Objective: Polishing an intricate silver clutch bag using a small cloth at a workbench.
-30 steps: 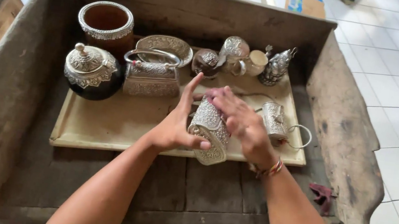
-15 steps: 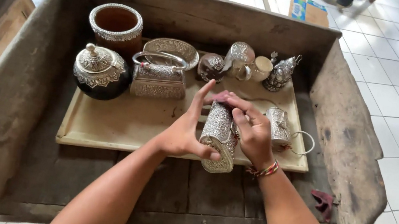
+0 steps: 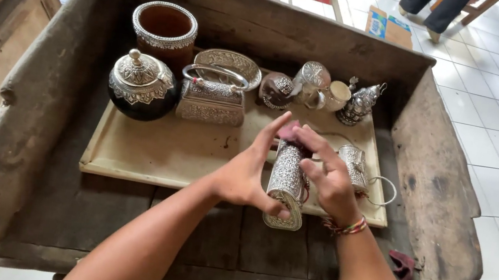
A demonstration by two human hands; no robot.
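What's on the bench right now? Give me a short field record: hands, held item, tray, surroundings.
left hand: grips the silver embossed case from its left side
right hand: fingers on the case's right side, with a pink cloth at its top
tray: beige, holds a lidded dark pot, a silver box with handle, a small silver cup
bench: worn dark wood

Lidded pot (image 3: 140, 84) left on tray (image 3: 150, 149)

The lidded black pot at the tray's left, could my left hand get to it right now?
Probably not right away: the left hand grips the embossed silver case. Otherwise the path to the lidded black pot looks open.
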